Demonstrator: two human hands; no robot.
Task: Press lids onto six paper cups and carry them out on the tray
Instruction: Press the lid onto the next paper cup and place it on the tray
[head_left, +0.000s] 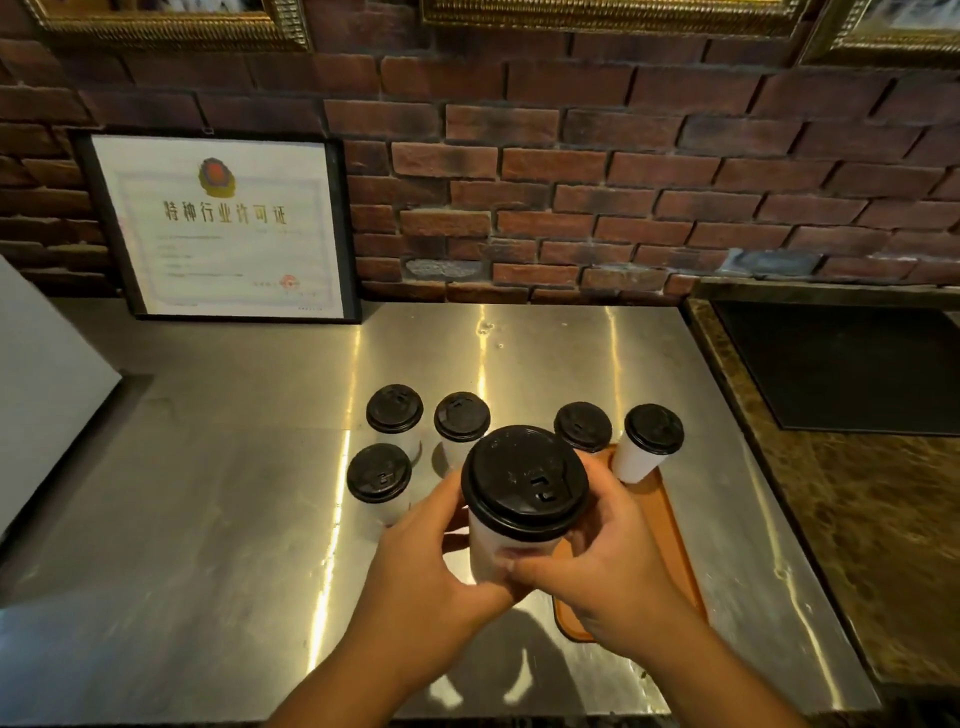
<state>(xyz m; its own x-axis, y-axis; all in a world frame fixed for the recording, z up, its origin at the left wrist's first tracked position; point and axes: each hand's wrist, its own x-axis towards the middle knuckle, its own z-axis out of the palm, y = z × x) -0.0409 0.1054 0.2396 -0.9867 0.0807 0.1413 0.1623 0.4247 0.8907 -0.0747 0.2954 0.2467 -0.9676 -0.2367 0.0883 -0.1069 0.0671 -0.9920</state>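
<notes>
Between my two palms, raised above the tabletop (234, 493), is one paper cup (491, 551) with its black lid (524, 480) already on. My left grip (431, 551) curls round the left side of the white wall and my right grip (608, 561) curls round the right side. The thumbs meet on the near side, so both are clamped on this same cup.

I judge the wall to be thin and soft. A hard squeeze would bend it inward and could pop the lid off. The best place to hold is high on the wall, just under the rim, where the paper should be stiffer. I cannot tell if it is full, because the lid hides the inside, so I would handle it as full and hot and carry it upright. The paper looks matt and not slippery, and the plastic looks smoother.

The cup is plain white, and the lid is round with a small drinking flap. It hangs over the left edge of the orange tray (675, 535). The rightmost cup (636, 457) stands on the far end of the tray. The neighbour cup (583, 426) is next to it, but its foot is hidden. Three lidded cups (379, 473) stand on the tabletop at the left.
</notes>
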